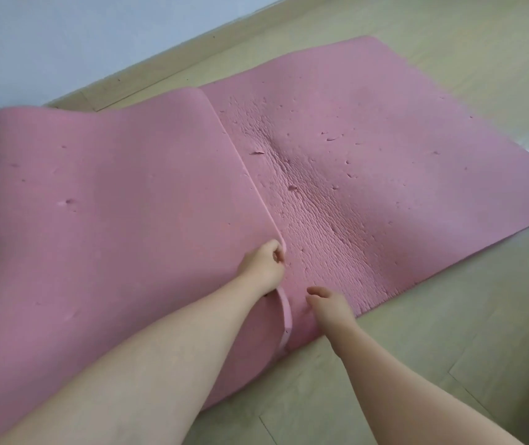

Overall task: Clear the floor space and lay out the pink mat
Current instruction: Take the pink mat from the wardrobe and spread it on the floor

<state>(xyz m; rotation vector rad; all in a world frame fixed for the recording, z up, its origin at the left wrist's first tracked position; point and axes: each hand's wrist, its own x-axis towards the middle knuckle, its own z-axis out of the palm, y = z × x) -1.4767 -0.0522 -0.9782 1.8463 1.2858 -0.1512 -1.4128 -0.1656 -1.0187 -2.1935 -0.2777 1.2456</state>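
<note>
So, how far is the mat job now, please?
Done: the right part of the pink mat lies flat on the wooden floor. In hand: the left hand grips the folded-over flap's edge; the right hand rests near it. Left: open the flap and flatten it.

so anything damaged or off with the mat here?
Yes. The pink mat is pitted with small gouges and has a wrinkled band down its flat part. Its left half is folded over, the edge pinched by the left hand; the right hand rests on it.
</note>
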